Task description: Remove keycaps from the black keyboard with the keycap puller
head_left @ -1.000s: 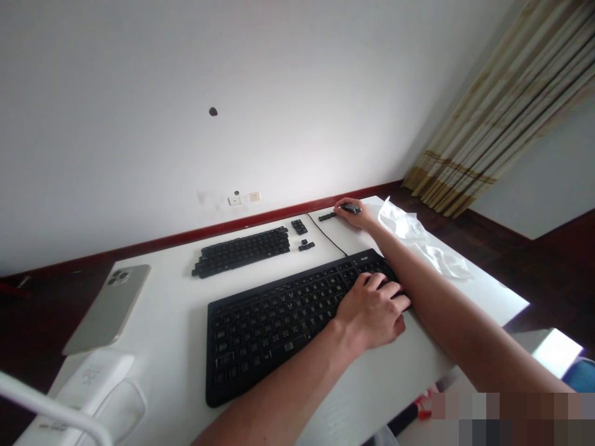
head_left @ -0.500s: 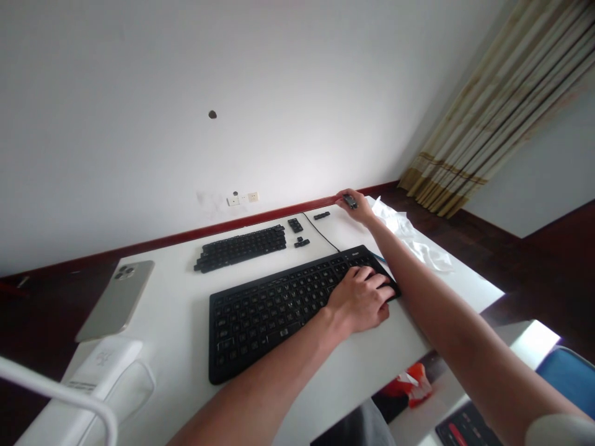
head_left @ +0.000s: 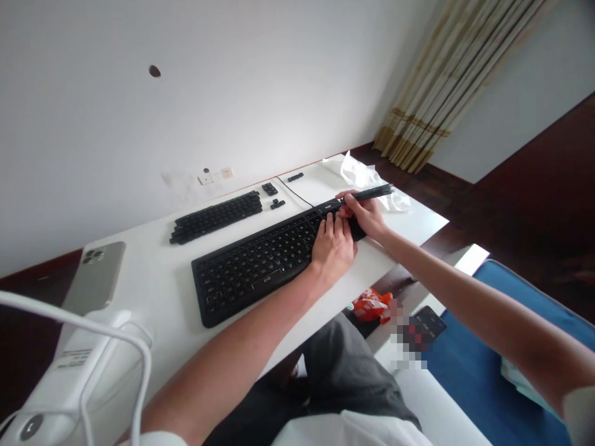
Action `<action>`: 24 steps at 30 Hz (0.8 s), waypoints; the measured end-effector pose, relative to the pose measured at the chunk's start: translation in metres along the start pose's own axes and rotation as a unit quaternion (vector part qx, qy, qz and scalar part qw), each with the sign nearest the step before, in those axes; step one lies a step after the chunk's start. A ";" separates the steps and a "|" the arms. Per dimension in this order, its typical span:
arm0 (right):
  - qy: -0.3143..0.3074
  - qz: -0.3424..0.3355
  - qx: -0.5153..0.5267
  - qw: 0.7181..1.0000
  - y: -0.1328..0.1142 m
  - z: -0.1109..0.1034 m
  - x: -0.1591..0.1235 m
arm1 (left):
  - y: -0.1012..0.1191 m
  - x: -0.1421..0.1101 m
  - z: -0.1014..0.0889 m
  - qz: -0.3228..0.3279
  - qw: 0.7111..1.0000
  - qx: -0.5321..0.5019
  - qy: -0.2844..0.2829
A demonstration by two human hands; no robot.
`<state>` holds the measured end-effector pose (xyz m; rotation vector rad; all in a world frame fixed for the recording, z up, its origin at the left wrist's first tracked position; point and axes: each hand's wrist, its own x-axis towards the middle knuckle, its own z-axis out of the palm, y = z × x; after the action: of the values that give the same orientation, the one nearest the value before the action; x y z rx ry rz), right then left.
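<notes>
A black keyboard [head_left: 251, 267], its keycaps off over the main area, lies at a slant on the white table. My left hand [head_left: 333, 241] rests flat over its right part, fingers stretched out and holding nothing. Beside those fingertips, at the keyboard's far right end, my right hand [head_left: 365, 214] is closed around a slim dark tool [head_left: 374, 191]. The tool's thicker end points right; its other end is hidden by the fingers, so its exact kind is unclear. Behind the keyboard lie a block of loose black keycaps [head_left: 216, 217] and smaller keycap groups [head_left: 269, 189].
A phone [head_left: 100, 272] lies at the table's left, near a white power strip [head_left: 74, 359] with looping cables. Crumpled white paper [head_left: 360, 173] sits at the far right. Below the front edge are an orange-red packet [head_left: 372, 305] and a blue seat [head_left: 493, 322].
My right hand has come from the far table edge to the keyboard's right end, bringing the dark tool. My left hand's fingers have straightened on the keys. The view has tilted down and rightward.
</notes>
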<state>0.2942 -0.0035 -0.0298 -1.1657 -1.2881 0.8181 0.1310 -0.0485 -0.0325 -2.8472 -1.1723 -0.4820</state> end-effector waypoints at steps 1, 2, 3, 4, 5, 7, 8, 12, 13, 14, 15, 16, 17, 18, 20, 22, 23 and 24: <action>0.017 -0.003 0.002 1.000 0.002 0.000 -0.002 | 0.004 -0.002 0.000 -0.004 1.000 0.010 -0.007; 0.031 -0.005 0.005 0.999 0.003 0.000 -0.002 | 0.008 -0.004 0.000 -0.005 1.000 0.019 -0.014; 0.042 -0.004 0.012 0.999 0.005 0.000 -0.001 | 0.011 -0.006 -0.001 -0.005 0.999 0.026 -0.021; 0.048 -0.001 0.019 0.999 0.006 0.000 0.001 | 0.014 -0.009 -0.002 -0.005 0.999 0.033 -0.027; 0.050 0.003 0.025 0.998 0.007 -0.001 0.003 | 0.017 -0.011 -0.003 -0.006 0.999 0.039 -0.033; 0.048 0.007 0.025 0.998 0.009 -0.001 0.005 | 0.023 -0.016 -0.007 -0.010 0.998 0.048 -0.043; 0.046 0.007 0.021 0.999 0.010 -0.001 0.006 | 0.026 -0.018 -0.008 -0.013 0.998 0.051 -0.046; 0.039 0.002 0.007 0.999 0.013 -0.001 0.005 | 0.038 -0.025 -0.011 -0.020 0.997 0.048 -0.053; 0.039 -0.001 0.000 0.999 0.013 -0.002 0.005 | 0.040 -0.026 -0.011 -0.020 0.997 0.045 -0.052; 0.041 -0.004 -0.011 0.999 0.013 -0.002 0.004 | 0.041 -0.026 -0.011 -0.021 0.998 0.043 -0.049; 0.041 -0.007 -0.027 0.999 0.013 -0.002 0.004 | 0.042 -0.027 -0.010 -0.021 0.998 0.041 -0.047; 0.041 -0.011 -0.043 0.998 0.013 -0.002 0.003 | 0.042 -0.027 -0.010 -0.022 0.998 0.040 -0.044; 0.040 -0.015 -0.058 0.997 0.013 -0.002 0.003 | 0.042 -0.027 -0.010 -0.022 0.998 0.039 -0.042; 0.040 -0.019 -0.067 0.997 0.012 -0.002 0.003 | 0.042 -0.027 -0.009 -0.023 0.998 0.039 -0.042; 0.038 -0.021 -0.074 0.996 0.011 -0.002 0.003 | 0.041 -0.027 -0.008 -0.022 0.998 0.039 -0.041; 0.036 -0.020 -0.079 0.996 0.009 -0.003 0.002 | 0.039 -0.026 -0.006 -0.020 0.999 0.031 -0.036; 0.036 -0.022 -0.086 0.995 0.009 -0.002 0.002 | 0.036 -0.024 -0.005 -0.019 0.999 0.024 -0.031; 0.036 -0.025 -0.097 0.994 0.008 -0.002 0.002 | 0.033 -0.023 -0.005 -0.016 0.999 0.013 -0.024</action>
<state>0.2980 0.0000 -0.0371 -1.2997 -1.3545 0.6192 0.1369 -0.0884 -0.0314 -2.8358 -1.2251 -0.3991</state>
